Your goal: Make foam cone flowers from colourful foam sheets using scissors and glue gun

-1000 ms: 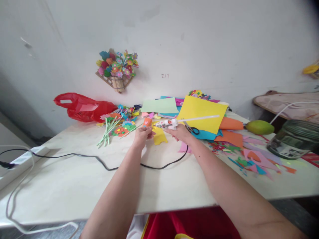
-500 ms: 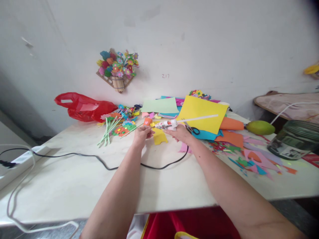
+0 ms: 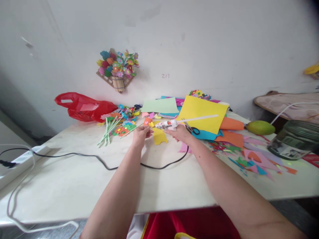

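My right hand (image 3: 179, 132) is closed around a white glue gun (image 3: 166, 124), its nozzle pointing left. A long clear glue stick (image 3: 199, 118) juts out of the gun's back end. My left hand (image 3: 143, 133) pinches a thin pale green stem (image 3: 132, 130), which slants down to the left. At the fingertips sits a small yellow foam piece (image 3: 151, 124), just left of the nozzle; whether it is fixed to the stem I cannot tell. Beneath the hands lie a yellow foam scrap (image 3: 159, 136) and an orange piece (image 3: 147, 121).
Several green stems (image 3: 107, 131) and foam flowers (image 3: 122, 130) lie left, near a red plastic bag (image 3: 84, 108). Yellow foam sheet (image 3: 203, 113), scissors (image 3: 195, 130), foam scraps (image 3: 256, 159) and a glass jar (image 3: 294, 141) occupy the right. A black cord (image 3: 99, 158) crosses the table.
My left hand has drawn slightly left with the yellow piece, leaving a small gap to the nozzle. My right hand and the glue gun stay almost where they were.
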Demonstrator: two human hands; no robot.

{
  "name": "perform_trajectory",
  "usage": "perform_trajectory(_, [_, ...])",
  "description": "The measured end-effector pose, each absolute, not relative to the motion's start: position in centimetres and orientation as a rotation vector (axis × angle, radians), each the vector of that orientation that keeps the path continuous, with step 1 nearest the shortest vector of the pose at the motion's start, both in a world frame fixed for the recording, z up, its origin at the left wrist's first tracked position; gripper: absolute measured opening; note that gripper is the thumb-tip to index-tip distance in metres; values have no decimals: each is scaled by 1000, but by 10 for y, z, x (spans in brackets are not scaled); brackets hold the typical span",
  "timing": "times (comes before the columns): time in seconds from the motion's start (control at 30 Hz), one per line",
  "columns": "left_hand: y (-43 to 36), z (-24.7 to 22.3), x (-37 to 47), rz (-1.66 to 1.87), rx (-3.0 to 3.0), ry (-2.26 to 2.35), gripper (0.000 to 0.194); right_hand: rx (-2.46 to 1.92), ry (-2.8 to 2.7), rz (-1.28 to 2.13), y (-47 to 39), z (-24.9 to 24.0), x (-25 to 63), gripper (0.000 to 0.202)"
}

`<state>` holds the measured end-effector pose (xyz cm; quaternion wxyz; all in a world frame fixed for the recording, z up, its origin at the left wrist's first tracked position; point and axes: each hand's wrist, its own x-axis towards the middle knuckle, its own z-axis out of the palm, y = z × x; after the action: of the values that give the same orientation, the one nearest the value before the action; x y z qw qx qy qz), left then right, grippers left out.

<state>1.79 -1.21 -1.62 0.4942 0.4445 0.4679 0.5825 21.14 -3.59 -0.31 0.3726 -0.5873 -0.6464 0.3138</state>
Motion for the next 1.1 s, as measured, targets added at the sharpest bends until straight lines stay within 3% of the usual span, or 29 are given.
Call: perform_trajectory(1.1, [-14, -17, 20, 1384, 1154, 1162, 21, -1467, -1653, 685, -35, -4, 214, 38])
